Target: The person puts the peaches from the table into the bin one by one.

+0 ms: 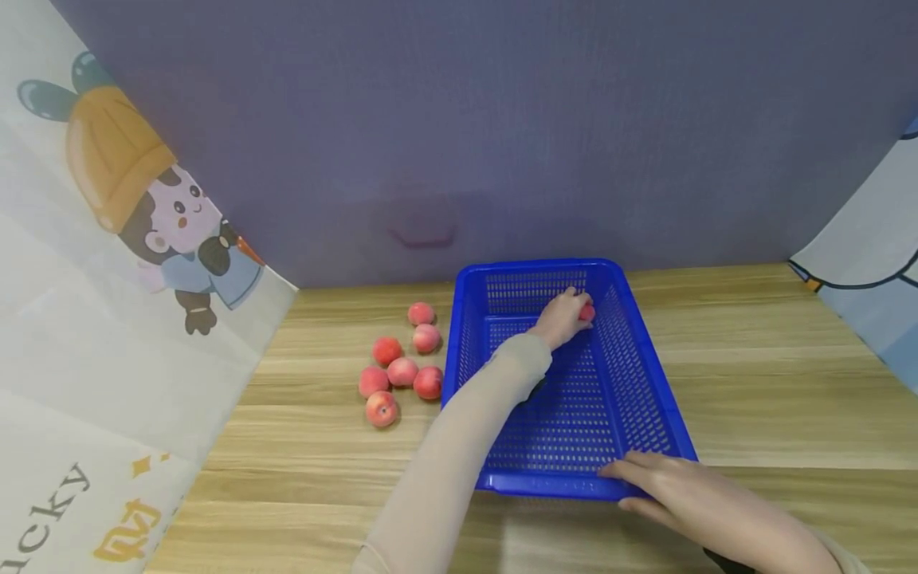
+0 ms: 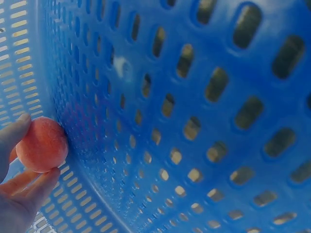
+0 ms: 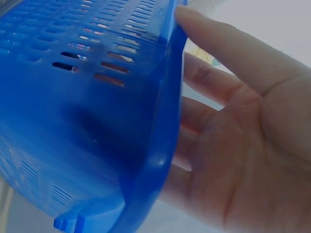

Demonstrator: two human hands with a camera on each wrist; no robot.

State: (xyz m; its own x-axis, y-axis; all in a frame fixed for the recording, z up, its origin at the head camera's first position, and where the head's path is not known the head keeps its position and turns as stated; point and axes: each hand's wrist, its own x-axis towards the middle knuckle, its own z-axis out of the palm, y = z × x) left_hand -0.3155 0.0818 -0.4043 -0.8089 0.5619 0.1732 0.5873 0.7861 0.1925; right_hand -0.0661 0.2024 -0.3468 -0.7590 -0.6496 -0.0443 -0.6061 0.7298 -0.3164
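Note:
A blue plastic basket (image 1: 681, 414) with slotted walls sits on the wooden table. Inside it, toward the far right corner, my left hand (image 1: 562, 319) holds a red peach (image 1: 587, 312) between thumb and fingers. The left wrist view shows this peach (image 2: 42, 145) close against the slotted side wall, low over the basket floor. At the near right corner, my right hand (image 1: 663, 478) grips the basket's rim. Its thumb and fingers lie on opposite sides of the rim (image 3: 163, 145) in the right wrist view.
Several loose peaches (image 1: 402, 371) lie on the table (image 1: 287, 470) just left of the basket. A grey-purple panel (image 1: 502, 143) rises behind the table. White sheets with cartoon prints (image 1: 93, 343) stand along the left and right sides.

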